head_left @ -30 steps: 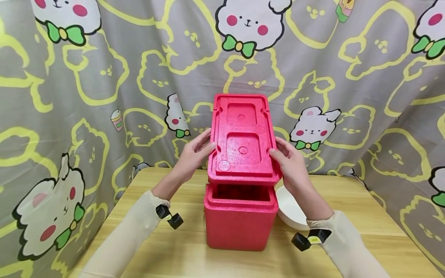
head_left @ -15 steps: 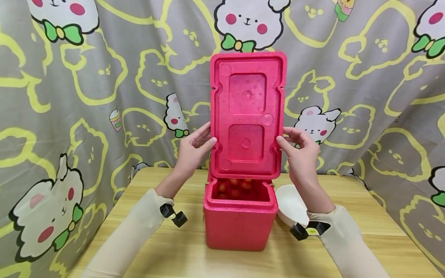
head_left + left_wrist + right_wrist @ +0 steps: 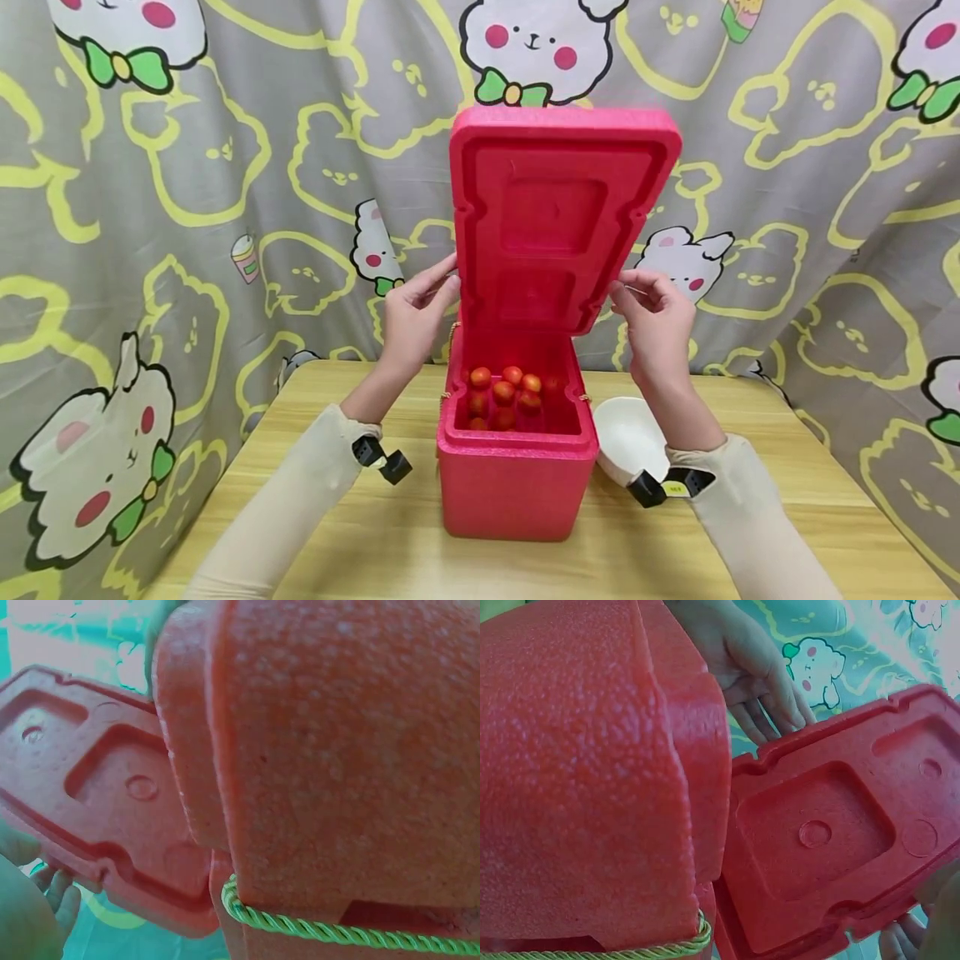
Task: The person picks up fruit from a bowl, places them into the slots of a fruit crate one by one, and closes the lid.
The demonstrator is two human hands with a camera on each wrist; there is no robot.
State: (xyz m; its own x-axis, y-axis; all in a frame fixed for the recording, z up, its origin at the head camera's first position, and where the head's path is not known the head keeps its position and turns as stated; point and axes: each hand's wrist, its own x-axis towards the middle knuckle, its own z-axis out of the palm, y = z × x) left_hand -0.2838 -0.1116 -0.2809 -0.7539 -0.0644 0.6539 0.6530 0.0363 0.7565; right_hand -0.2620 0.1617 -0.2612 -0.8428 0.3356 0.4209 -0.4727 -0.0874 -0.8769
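A red foam box (image 3: 517, 492) stands on the table, its inside showing several small orange-red tomatoes (image 3: 503, 390). Above its back part, the red lid (image 3: 558, 208) is held tilted, recessed underside facing the head camera and upper end leaning forward. My left hand (image 3: 414, 321) pinches the lid's left edge between thumb and fingers. On the opposite edge, my right hand (image 3: 660, 321) grips with thumb and fingertips. The left wrist view shows the lid (image 3: 120, 787) beside the box wall (image 3: 345, 765); in the right wrist view, fingers (image 3: 904, 937) rest along the lid's edge.
A white bowl (image 3: 626, 433) stands right of the box on the wooden table (image 3: 360, 517). Twisted yellowish cord (image 3: 300, 928) runs along the box's side. A patterned grey curtain (image 3: 300, 208) hangs close behind the table.
The lid has risen off the box and swung up, its far end now leaning toward the camera and right. The tomatoes inside have come into full view. Both hands keep hold of it.
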